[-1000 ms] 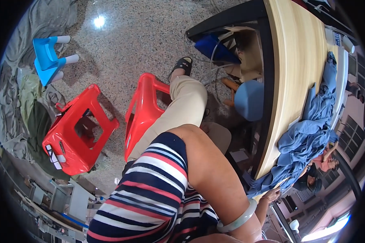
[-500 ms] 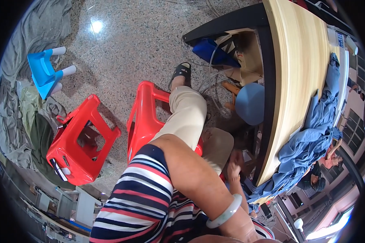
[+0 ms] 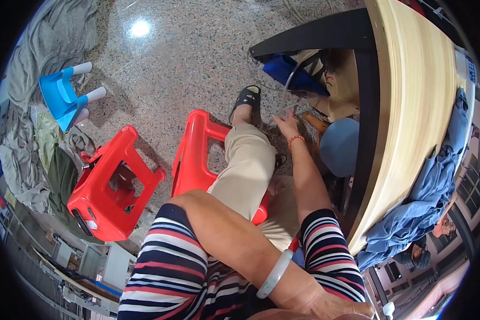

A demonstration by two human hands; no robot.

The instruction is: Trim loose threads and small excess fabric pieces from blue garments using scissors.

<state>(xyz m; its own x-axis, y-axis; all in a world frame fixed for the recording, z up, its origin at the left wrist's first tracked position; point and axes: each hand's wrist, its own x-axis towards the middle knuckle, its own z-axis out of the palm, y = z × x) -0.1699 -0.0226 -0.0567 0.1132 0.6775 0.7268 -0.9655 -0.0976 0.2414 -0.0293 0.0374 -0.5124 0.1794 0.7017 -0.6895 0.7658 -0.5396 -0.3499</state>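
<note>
My right hand [image 3: 288,126], with a beaded bracelet at its wrist, reaches down beside the table toward the floor. Its fingers look stretched and apart, close to a pale bent tube [image 3: 290,84]; whether they touch it I cannot tell. My left forearm lies bent across my front, a pale bangle [image 3: 275,274] round it. At the lower edge the left hand [image 3: 340,308] shows only in part, its fingers hidden. Right of my right wrist is a round blue-grey stool seat [image 3: 338,146] with a brown wooden leg [image 3: 316,122].
A wooden tabletop [image 3: 410,106] on a dark frame runs along the right, bearing blue cloth [image 3: 421,197]. Beneath are a blue bag [image 3: 290,72] and brown cardboard [image 3: 340,85]. Red plastic stools [image 3: 112,197], a small blue stool [image 3: 61,98] and grey cloth [image 3: 48,42] are left.
My right arm has stretched out from near the table's edge toward the floor and the tube. The view has shifted slightly, and the left forearm has moved somewhat left.
</note>
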